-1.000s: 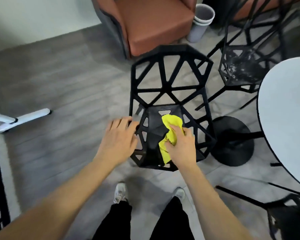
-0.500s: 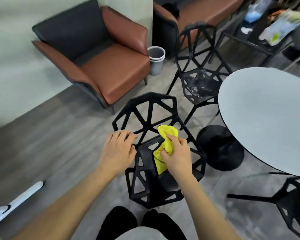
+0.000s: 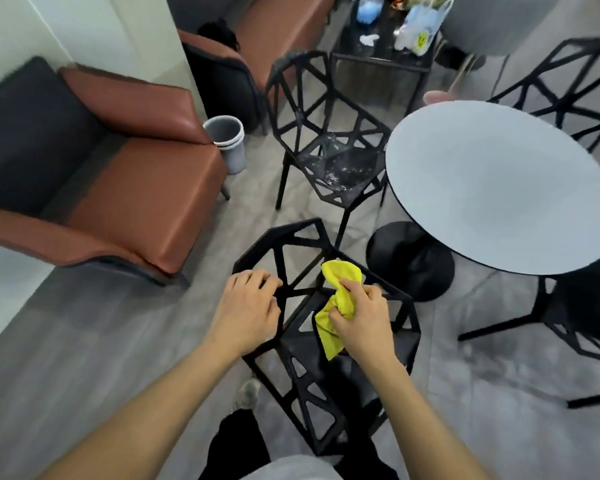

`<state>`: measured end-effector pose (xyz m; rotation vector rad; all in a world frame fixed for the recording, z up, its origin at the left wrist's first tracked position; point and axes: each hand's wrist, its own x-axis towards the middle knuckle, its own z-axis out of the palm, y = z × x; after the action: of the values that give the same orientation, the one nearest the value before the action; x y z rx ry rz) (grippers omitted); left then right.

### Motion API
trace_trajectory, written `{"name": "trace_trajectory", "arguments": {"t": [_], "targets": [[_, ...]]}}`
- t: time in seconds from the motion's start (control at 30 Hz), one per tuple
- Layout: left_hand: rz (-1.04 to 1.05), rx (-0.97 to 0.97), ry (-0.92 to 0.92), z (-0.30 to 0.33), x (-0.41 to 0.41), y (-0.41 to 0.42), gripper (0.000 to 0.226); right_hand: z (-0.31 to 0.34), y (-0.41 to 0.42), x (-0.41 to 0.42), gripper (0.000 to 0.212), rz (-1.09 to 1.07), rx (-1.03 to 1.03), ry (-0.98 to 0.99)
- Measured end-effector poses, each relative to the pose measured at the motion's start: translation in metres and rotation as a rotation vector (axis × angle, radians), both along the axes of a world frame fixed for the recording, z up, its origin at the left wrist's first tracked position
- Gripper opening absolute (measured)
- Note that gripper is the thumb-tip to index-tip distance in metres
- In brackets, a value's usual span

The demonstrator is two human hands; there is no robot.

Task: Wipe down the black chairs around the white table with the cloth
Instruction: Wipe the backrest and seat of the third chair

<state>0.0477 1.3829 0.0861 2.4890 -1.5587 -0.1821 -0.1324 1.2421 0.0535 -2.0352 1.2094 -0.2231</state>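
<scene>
Yellow cloth (image 3: 338, 299) bunched in right hand (image 3: 359, 320), left hand (image 3: 248, 311) gripping black chair (image 3: 326, 386) frame

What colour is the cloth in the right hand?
Bright yellow cloth, plain, bunched in the right hand; head view shows it.

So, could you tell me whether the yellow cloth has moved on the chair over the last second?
Yes. The right hand has carried the yellow cloth from the middle of the seat of the near chair up to where seat meets backrest.

Bare forearms, no sleeves visible; black trousers (image 3: 236, 445); grey-white shoe (image 3: 246, 393); light grey top (image 3: 291, 469).
</scene>
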Motion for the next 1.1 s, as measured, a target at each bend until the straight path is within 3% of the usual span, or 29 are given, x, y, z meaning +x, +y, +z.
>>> {"name": "trace_trajectory", "arguments": {"t": [0.27, 0.73, 1.1], "targets": [[-0.327, 0.084, 0.031, -0.018, 0.094, 0.003, 0.028, 0.009, 0.090, 0.029, 0.053, -0.349, 0.010, 0.044], [-0.742, 0.176, -0.141, -0.041, 0.131, 0.020, 0.028, -0.015, 0.200, 0.054, 0.051, -0.716, 0.080, -0.048], [-1.221, 0.297, -0.341, -0.049, 0.184, -0.068, 0.054, -0.027, 0.217, 0.151, 0.043, -0.891, 0.170, 0.082]]}}
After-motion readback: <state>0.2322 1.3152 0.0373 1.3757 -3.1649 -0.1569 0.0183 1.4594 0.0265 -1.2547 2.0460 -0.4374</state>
